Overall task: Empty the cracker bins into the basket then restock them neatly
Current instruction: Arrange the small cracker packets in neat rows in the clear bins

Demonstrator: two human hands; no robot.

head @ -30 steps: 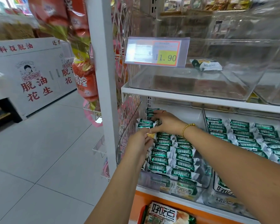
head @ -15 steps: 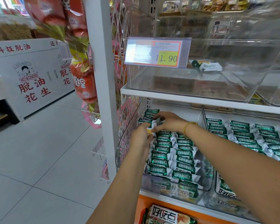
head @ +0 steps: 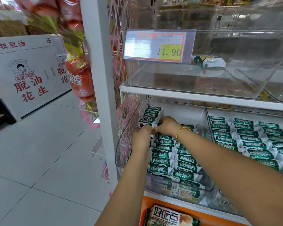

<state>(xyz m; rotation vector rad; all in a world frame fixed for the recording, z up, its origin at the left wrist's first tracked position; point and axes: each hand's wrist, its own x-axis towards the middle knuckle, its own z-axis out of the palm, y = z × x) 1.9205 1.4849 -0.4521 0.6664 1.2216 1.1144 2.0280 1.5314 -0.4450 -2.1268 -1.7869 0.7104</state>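
Note:
Green-and-white cracker packs (head: 163,154) lie in neat rows in the clear left bin (head: 126,144) on the middle shelf. My left hand (head: 141,137) and my right hand (head: 167,126) meet at the back left of this bin, both gripping a pack (head: 147,123) that is tilted up with its white face showing. A gold bracelet sits on my right wrist. The neighbouring bin (head: 207,115) to the right holds more rows of the same packs (head: 252,136). A clear bin (head: 186,82) on the shelf above holds a single pack (head: 210,61).
A price tag reading 11.90 (head: 158,44) hangs on the upper bin. A white upright post (head: 101,79) stands left of the shelves, with red snack bags (head: 79,79) hanging beside it. An orange basket (head: 147,207) with packs is below. Tiled floor (head: 39,160) spreads to the left.
Both hands have moved up toward the back of the left bin. The pack between them has been lifted and tilted so its white side shows.

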